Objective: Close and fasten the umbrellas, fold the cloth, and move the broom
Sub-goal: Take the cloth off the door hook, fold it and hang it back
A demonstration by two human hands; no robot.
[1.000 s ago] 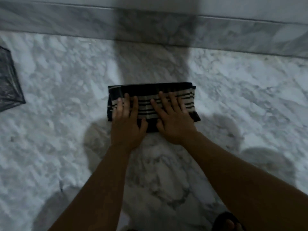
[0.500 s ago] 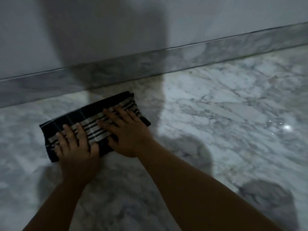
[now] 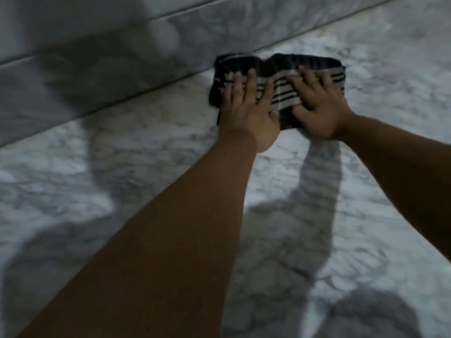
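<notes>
A folded dark cloth [image 3: 284,65] with pale stripes lies on the marble floor [image 3: 151,167] close to the wall's base. My left hand [image 3: 246,113] covers its left half and my right hand [image 3: 317,106] covers its right half. The fingers of both hands are spread over the top and the thumbs sit at the near edge. The cloth is bunched in the middle between the hands. No umbrella and no broom are in view.
A marble skirting strip [image 3: 102,76] runs along the wall from lower left to upper right, just behind the cloth. Dark shadows of my arms and body fall on the floor [image 3: 319,196] in front of the cloth.
The view has swung, so the cloth now sits upper right instead of left. My hands have drawn closer together on the cloth, and its middle has bunched up.
</notes>
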